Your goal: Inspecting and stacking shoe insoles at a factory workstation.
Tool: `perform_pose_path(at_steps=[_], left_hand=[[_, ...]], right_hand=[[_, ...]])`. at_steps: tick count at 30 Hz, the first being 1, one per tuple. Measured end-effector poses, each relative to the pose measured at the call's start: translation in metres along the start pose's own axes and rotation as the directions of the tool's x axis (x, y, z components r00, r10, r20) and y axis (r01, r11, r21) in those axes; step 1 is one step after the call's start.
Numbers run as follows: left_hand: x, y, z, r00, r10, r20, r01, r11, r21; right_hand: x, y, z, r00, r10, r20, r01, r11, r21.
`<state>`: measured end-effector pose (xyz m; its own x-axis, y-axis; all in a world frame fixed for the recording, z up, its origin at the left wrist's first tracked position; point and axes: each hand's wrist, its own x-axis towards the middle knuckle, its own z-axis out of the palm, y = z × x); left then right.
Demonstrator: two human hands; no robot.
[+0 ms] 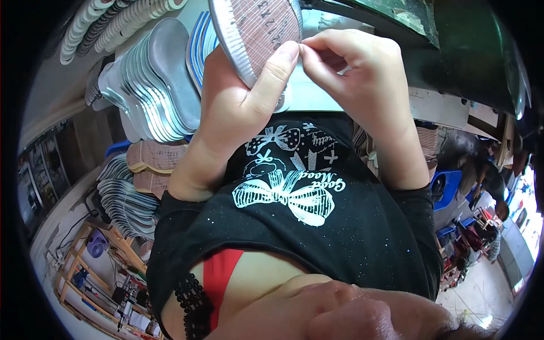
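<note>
A shoe sole piece [263, 28] with a brown, line-stitched face and a pleated silver-grey rim is held up at the top middle. My left hand [241, 99] grips it from below, with the thumb pressed along its lower edge and the other fingers hidden behind. My right hand [362, 71] is closed in a pinch at the piece's right edge, thumb and forefinger meeting close to my left thumb tip. Whatever lies between those fingertips is too small to make out.
Left of my hands stand grey insoles [170, 62] in a stack, with blue-edged ones [197, 48] alongside. Brown sole boards [156, 156] lie lower left. A dark green machine [481, 62] fills the upper right. Beyond it are a blue bin [447, 190] and people [490, 181].
</note>
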<state>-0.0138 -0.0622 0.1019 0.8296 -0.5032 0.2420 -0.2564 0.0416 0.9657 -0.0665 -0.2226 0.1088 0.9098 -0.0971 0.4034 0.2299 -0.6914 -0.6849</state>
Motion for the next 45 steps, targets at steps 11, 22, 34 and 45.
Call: perform_pose_path(at_steps=[11,22,34,45], left_hand=[[0.003,-0.003,0.007,0.997,0.031,-0.067,-0.039,0.991,-0.127],[0.010,-0.009,0.003,0.979,0.001,-0.205,-0.033,0.988,-0.149],[0.006,-0.006,0.016,0.991,0.078,-0.112,-0.057,0.982,0.178],[0.043,-0.028,0.009,0.950,-0.067,-0.306,0.007,0.981,-0.193]], right_hand=[[-0.005,0.017,0.019,0.944,0.329,-0.037,-0.240,0.756,0.609],[-0.004,0.015,0.014,0.952,0.303,-0.047,-0.197,0.721,0.664],[0.003,0.016,0.015,0.988,0.068,-0.136,-0.065,0.998,0.026],[-0.015,0.034,0.023,0.954,0.283,0.098,-0.262,0.633,0.729]])
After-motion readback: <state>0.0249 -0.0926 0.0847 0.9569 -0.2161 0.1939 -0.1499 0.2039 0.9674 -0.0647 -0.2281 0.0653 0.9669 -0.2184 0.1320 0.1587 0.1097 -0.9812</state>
